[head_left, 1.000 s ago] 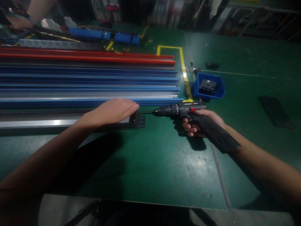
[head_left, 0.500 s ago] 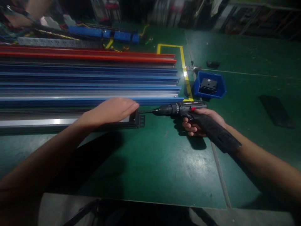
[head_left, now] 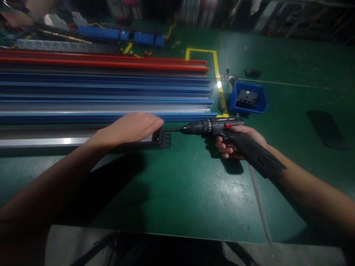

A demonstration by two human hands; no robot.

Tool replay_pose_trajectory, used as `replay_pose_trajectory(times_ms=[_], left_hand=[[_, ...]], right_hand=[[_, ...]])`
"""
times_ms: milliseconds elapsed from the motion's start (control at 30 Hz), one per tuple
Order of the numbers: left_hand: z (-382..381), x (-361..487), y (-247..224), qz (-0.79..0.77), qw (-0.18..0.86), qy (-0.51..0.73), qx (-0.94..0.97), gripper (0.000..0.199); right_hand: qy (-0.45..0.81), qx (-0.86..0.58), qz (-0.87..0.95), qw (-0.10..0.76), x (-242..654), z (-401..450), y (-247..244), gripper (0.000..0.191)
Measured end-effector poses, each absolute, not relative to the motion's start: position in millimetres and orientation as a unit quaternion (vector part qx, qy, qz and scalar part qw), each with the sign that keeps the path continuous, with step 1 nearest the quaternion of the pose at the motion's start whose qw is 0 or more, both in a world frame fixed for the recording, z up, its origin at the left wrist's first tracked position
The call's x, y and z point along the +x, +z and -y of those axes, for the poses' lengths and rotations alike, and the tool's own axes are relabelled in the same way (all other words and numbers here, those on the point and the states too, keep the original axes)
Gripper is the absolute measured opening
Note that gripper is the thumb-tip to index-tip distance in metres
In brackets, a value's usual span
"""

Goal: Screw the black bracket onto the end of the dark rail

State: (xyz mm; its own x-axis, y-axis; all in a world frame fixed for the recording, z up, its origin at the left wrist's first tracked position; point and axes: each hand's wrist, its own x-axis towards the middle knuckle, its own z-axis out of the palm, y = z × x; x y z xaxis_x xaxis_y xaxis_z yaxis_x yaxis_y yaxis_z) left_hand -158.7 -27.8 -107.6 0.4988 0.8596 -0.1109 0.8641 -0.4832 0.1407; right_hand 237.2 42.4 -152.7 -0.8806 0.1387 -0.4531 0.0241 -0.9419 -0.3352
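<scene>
My right hand (head_left: 235, 142) is wrapped round the handle of a black cordless drill (head_left: 205, 127) with a red switch. Its long thin bit points left and reaches the black end cap (head_left: 158, 138) of a dark metal profile (head_left: 66, 141). A small slotted tab (head_left: 167, 140) sticks out from that cap. Over the profile's right end lies my left hand (head_left: 135, 127), clasping it from above with the fingertips near the cap. Most of the left fingers are hidden on the far side.
Beyond the profile lie several blue profiles (head_left: 111, 98) and red ones (head_left: 105, 62). A blue bin (head_left: 263, 105) holding black plates stands past the drill. A flat black piece (head_left: 327, 129) lies at the right on the green table (head_left: 180, 199). Another person's hand (head_left: 18, 19) is at the top left.
Both hands, the drill and the profile keep their places against each other. The whole view has shifted slightly.
</scene>
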Motion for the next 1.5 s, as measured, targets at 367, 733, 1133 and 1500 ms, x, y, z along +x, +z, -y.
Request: replay_pose_trajectory(times_ms=[367, 733, 1133, 1500], left_hand=[[27.5, -158.0, -106.9, -0.506, 0.091, -0.014, 0.858, 0.051], [27.1, -160.7, -109.6, -0.496, 0.074, -0.020, 0.865, 0.049], [27.7, -158.6, -108.0, -0.504, 0.084, -0.005, 0.860, 0.053], [26.8, -160.5, -110.8, -0.503, 0.071, -0.007, 0.861, 0.051]], right_hand=[[0.953, -0.246, 0.172, 0.033, 236.2, -42.2, -152.4, 0.038], [0.951, -0.266, 0.153, 0.030, 234.3, -41.1, -148.4, 0.036], [0.960, -0.229, 0.156, 0.024, 235.4, -42.4, -152.3, 0.039], [0.958, -0.245, 0.148, 0.029, 233.5, -41.0, -149.4, 0.039]])
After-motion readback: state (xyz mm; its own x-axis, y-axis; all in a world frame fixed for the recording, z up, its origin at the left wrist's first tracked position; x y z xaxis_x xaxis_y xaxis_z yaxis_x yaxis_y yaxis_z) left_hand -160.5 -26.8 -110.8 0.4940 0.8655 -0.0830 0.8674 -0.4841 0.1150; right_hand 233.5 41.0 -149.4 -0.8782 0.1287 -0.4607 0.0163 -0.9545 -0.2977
